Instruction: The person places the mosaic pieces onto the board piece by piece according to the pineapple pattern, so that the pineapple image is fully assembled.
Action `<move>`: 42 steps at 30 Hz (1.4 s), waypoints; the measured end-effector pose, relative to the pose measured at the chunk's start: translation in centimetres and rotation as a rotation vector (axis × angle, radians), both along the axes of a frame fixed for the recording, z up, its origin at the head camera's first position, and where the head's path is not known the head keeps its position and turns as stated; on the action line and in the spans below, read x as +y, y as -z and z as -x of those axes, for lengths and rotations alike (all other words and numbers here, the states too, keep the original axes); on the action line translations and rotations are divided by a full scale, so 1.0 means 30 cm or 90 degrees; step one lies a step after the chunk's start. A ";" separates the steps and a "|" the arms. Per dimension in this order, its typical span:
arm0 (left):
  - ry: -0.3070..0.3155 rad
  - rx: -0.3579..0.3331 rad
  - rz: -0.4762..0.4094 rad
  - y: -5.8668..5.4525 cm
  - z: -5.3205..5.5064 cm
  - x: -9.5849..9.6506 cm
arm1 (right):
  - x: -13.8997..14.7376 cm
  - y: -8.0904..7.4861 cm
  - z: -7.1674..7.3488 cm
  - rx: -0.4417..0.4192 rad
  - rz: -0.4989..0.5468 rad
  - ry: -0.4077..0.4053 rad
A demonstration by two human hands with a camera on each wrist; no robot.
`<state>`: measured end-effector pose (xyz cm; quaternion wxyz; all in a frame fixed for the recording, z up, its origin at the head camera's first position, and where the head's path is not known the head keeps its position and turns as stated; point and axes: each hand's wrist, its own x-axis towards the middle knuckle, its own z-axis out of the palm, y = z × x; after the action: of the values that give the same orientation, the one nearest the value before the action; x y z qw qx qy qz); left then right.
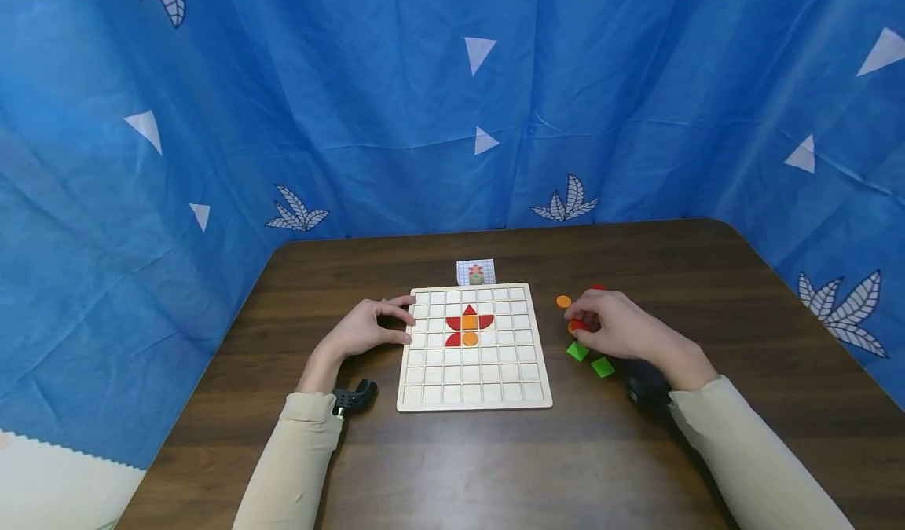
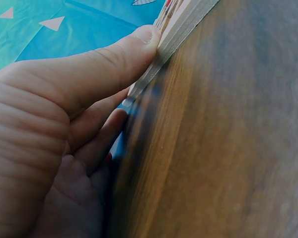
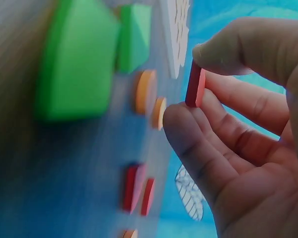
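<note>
A pale wooden grid board lies on the table, with a red triangle, an orange square, an orange disc and several curved red tiles in its cells. Thumb and fingertips of my left hand rest against the board's left edge, the fingers only gently bent. To the right of the board, my right hand pinches a small red tile between thumb and fingertips, above the loose pieces. Fingers hide part of that tile's outline.
Two green tiles lie just below the right hand. Orange discs and more red tiles are around it. A small printed card with a coloured pattern lies behind the board. A blue curtain hangs behind the table.
</note>
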<state>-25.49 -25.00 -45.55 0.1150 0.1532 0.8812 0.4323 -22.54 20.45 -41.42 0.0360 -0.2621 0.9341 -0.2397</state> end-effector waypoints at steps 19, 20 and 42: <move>0.007 0.011 0.005 -0.005 0.001 0.009 | -0.318 -0.028 0.050 -0.035 0.040 -0.068; 0.007 0.012 0.005 -0.004 0.002 0.010 | -0.333 -0.024 0.053 -0.037 0.041 -0.077; 0.013 0.021 -0.003 0.003 0.005 -0.002 | -0.442 0.032 0.037 -0.043 -0.007 -0.084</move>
<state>-25.65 -25.06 -45.65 0.1046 0.1698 0.8802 0.4308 -23.65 7.19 -42.39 0.0848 -0.3144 0.9143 -0.2408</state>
